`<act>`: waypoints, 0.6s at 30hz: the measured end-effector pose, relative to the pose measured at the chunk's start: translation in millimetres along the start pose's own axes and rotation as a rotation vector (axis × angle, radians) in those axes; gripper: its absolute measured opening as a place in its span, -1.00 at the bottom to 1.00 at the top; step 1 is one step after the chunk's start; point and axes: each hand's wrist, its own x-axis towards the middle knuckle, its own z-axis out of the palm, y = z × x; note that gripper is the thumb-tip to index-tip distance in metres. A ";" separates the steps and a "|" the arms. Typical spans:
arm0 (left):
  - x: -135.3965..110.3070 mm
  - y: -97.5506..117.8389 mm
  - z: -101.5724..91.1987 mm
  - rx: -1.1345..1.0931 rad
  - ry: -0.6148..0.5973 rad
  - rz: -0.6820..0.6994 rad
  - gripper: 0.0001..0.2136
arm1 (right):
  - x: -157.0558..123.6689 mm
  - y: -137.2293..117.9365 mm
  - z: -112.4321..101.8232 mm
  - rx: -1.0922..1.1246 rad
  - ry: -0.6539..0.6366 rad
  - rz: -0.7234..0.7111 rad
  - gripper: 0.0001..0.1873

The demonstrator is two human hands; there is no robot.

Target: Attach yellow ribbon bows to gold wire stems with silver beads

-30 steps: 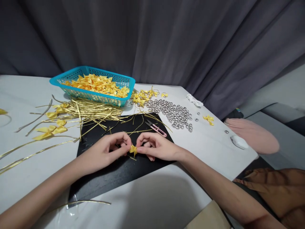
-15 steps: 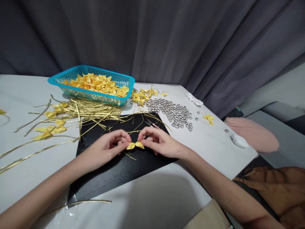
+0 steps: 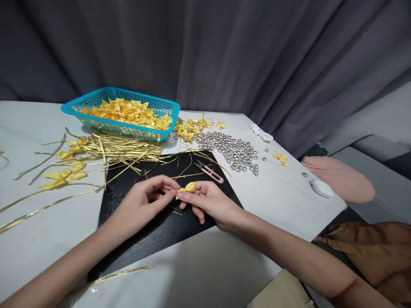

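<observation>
Over the black mat (image 3: 144, 239) my left hand (image 3: 144, 203) and my right hand (image 3: 208, 203) meet fingertip to fingertip. Both pinch a small yellow ribbon bow (image 3: 188, 188) held between them, one side of it rolled up above my right thumb. A thin gold wire trails from the bow down onto the mat. Pink thread snips (image 3: 210, 171) lie just beyond my right hand.
A blue basket (image 3: 96, 107) of yellow bows stands at the back left, with a heap of gold wire ties (image 3: 122, 149) in front of it. Silver beads (image 3: 234, 152) are spread at the back right. Finished bows on wires (image 3: 64, 175) lie left. A white mouse (image 3: 321, 188) sits near the table's right edge.
The bow was pinched tight, then spread flat between both hands, and now is folded over at my right fingertips. Both hands stayed over the mat.
</observation>
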 end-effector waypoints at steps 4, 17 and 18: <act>-0.2 -0.2 2.4 0.060 -0.012 0.002 -0.82 | 1.6 -1.3 -2.3 -0.047 -0.013 0.029 -0.75; 3.4 -6.5 -1.7 0.032 0.049 0.003 -0.85 | 0.8 -4.8 -13.2 -0.352 0.041 -0.289 -0.65; 3.4 -7.4 -2.5 0.043 0.053 0.006 -0.85 | 1.2 -6.0 -15.2 -0.416 0.040 -0.331 -0.70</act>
